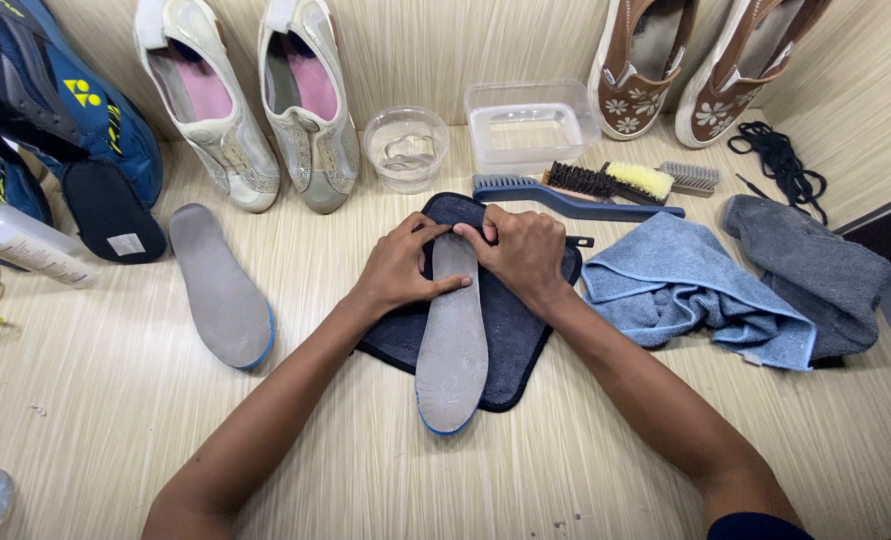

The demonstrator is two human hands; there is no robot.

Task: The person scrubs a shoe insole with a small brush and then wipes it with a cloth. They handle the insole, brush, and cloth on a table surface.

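A grey shoe insole with a blue edge lies lengthwise on a dark cloth pad in the middle of the wooden surface. My left hand grips the insole's far end from the left, thumb stretched across it. My right hand presses on the same end from the right, fingers curled over the top edge. A second grey insole lies apart to the left, and a dark insole rests beside the blue sports shoe.
Behind the pad lie several brushes, a round clear bowl and a rectangular clear tub. Cloths: blue, grey. Two shoe pairs lean on the wall: pale, brown floral. Black laces right; spray bottle left.
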